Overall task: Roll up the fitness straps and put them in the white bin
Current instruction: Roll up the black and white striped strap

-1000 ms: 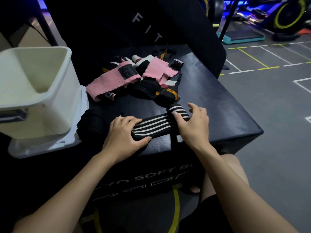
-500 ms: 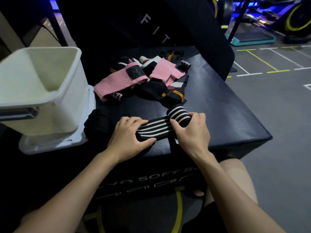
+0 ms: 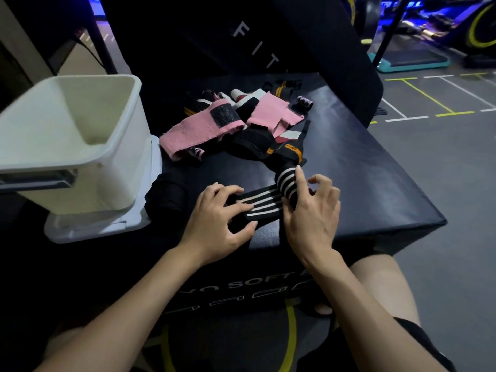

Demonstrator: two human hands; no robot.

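A black strap with white stripes (image 3: 264,208) lies on the black soft box (image 3: 375,189), partly rolled at its right end. My right hand (image 3: 311,210) curls its fingers round that roll, index finger raised along it. My left hand (image 3: 217,224) presses the flat left part of the strap down with spread fingers. Behind them lies a pile of loose straps, pink (image 3: 198,130) and black with orange (image 3: 284,151). The white bin (image 3: 80,146) stands at the left on a white lid, open and tilted toward me.
A dark folded strap or wrap (image 3: 167,196) lies between the bin and my left hand. A black padded panel with white letters (image 3: 268,44) rises behind the box. Grey gym floor with taped lines (image 3: 429,108) spreads to the right. My knee (image 3: 381,285) shows below the box edge.
The roll at the strap's right end has grown and moved left toward my left hand. My right hand's fingers lifted and curled over it. The flat part has become shorter.
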